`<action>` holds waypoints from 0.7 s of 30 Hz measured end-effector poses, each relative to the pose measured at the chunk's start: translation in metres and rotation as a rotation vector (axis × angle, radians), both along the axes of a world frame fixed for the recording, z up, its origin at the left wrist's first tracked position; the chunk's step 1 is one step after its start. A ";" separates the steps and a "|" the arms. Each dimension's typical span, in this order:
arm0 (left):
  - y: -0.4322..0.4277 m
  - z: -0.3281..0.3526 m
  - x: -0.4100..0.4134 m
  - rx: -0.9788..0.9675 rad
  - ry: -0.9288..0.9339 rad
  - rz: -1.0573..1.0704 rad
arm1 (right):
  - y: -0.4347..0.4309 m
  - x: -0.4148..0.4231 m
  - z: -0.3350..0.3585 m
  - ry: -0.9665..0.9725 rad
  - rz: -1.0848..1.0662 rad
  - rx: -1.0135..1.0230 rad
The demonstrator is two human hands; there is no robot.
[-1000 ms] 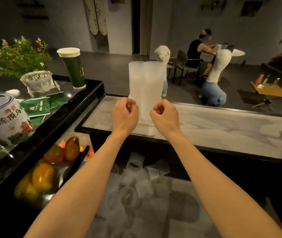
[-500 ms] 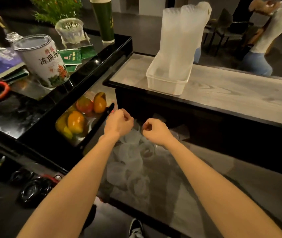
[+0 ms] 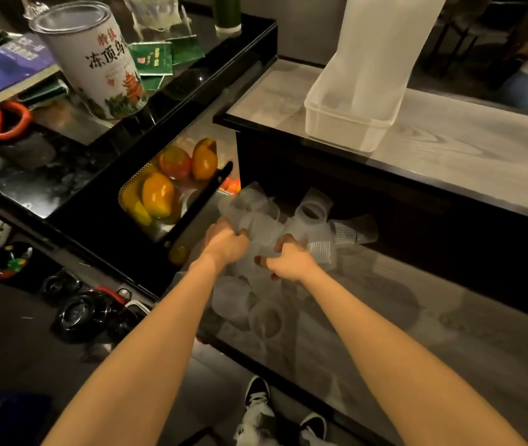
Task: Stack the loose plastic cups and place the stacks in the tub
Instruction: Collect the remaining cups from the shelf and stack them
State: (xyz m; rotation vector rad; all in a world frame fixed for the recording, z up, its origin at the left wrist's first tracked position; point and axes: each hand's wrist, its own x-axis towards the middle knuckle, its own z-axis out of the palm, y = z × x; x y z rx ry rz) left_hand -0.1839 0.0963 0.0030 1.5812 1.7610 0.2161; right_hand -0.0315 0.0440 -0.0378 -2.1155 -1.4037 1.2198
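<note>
- Down in the pile, my left hand [image 3: 225, 243] has its fingers curled round a cup [image 3: 251, 225], knuckles up, holding it by the side wall.
- Just beside it, my right hand [image 3: 291, 260] is curled too, thumb tucked under, pinching a second cup [image 3: 267, 249]. The plastic is so see-through that I cannot tell where its rim ends.
- Both hands sit close together, nearly touching, in the middle of the loose cups [image 3: 312, 214], which lie tumbled on their sides and ends on the lower shelf [image 3: 417, 333].
- A few more of them lie nearer to me, under my forearms.
- Up on the counter [image 3: 468, 149] above the shelf stands the tub [image 3: 343, 125], well apart from my hands, with tall stacks [image 3: 375, 49] standing upright in it and running out of the top of the view.
- To the left of the pile, a mesh tray holds fruit [image 3: 159, 193].
- Further left, on the black side counter, stand a tea tin [image 3: 95, 59], green packets [image 3: 155, 59] and a book [image 3: 2, 69].
- Below, on the floor, I see my shoes [image 3: 256, 389] and some black bowls [image 3: 74, 312].
</note>
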 end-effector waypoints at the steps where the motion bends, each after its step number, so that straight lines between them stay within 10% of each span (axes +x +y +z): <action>1: 0.003 -0.002 0.002 0.010 -0.010 0.021 | 0.000 0.000 -0.001 0.015 -0.008 0.001; 21: 0.030 -0.019 0.014 0.042 0.001 0.263 | -0.005 0.013 -0.002 0.328 -0.220 0.024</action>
